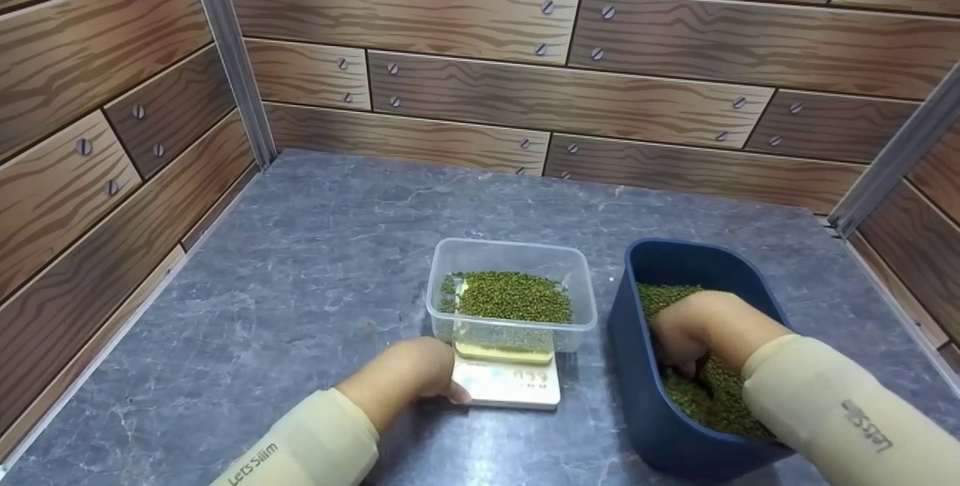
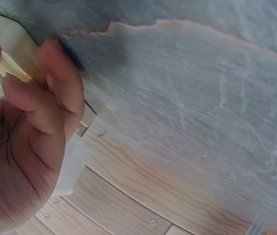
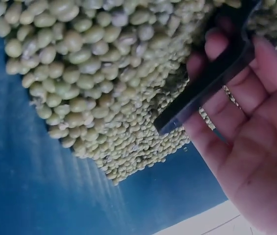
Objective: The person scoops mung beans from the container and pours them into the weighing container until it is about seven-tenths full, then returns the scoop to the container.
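My left hand (image 1: pixel 420 370) holds the front left corner of a white kitchen scale (image 1: pixel 517 390), thumb at the front edge and fingers bent along the side. On the scale stands a clear plastic container (image 1: pixel 514 334) with a layer of green mung beans (image 1: pixel 514 297). The scale's readout is blurred. Inside a deep blue bin (image 1: pixel 637 396) on the right, my right hand (image 1: pixel 686 332) grips the black handle of a scoop (image 3: pixel 207 85) among more mung beans (image 3: pixel 80 63). The scoop's far end is hidden by beans and fingers.
A grey marbled tabletop (image 1: pixel 300 283) lies under everything. Wood-patterned walls (image 1: pixel 450 13) enclose it at the back and both sides, with metal posts (image 1: pixel 232 58) at the corners. The bin stands just right of the scale, a narrow gap between them.
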{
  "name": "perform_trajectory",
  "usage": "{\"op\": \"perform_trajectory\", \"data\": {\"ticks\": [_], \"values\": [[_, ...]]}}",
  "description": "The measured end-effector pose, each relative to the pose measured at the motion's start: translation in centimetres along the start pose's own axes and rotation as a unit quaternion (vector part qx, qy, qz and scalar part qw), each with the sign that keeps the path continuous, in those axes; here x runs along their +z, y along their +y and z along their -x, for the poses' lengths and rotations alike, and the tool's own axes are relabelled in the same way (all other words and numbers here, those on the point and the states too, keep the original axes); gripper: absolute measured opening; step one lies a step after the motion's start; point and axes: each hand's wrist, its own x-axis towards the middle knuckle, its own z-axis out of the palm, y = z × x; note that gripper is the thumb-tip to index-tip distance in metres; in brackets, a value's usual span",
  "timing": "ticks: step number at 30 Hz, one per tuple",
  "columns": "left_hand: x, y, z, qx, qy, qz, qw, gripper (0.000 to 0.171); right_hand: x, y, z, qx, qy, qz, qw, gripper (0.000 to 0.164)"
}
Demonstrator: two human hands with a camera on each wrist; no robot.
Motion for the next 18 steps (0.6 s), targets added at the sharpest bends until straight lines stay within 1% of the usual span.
{"op": "perform_trajectory", "data": {"ticks": [2, 7, 11, 15, 18], "values": [[0.0, 0.0, 0.0, -0.001, -0.002, 0.002, 1.0000, 0.060, -0.1, 0.4, 0.3, -0.015, -0.008, -0.013, 1.000, 0.034], [0.1, 0.0, 0.0, -0.005, 0.000, 0.007, 1.0000, 0.058, -0.3, 1.7, 0.9, -0.060, -0.004, -0.030, 0.998, 0.036], [0.1, -0.1, 0.0, -0.010, 0.002, 0.009, 0.9999, 0.059, -0.6, 2.6, 1.2, -0.089, 0.000, -0.054, 0.995, 0.037], [0.0, -0.1, 0.0, -0.013, -0.002, 0.013, 0.9998, 0.060, -1.1, 3.3, 1.7, -0.108, 0.007, -0.073, 0.991, 0.031], [-0.1, -0.1, 0.0, -0.018, -0.008, 0.018, 0.9997, 0.061, -1.6, 3.7, 2.1, -0.113, 0.014, -0.081, 0.990, 0.027]]}}
